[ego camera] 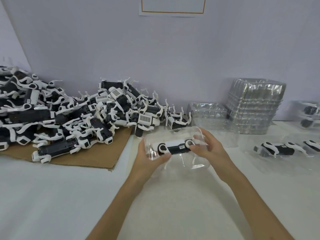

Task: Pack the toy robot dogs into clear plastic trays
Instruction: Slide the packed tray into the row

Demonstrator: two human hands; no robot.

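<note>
Head view: a toy robot dog (pixel 174 147) is seated in a clear plastic tray (pixel 173 135), gripped at 9 o'clock by the left hand (pixel 150 153), 3 o'clock by the right hand (pixel 210 148). Legs may be pinched if pressed askew.

The toy dog's (pixel 174 146) label (pixel 181 147) is unreadably blurred.

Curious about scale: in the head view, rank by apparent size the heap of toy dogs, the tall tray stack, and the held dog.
1. Heap of toy dogs.
2. Tall tray stack.
3. Held dog, inside a clear tray: smallest, though nearest the camera.
</note>
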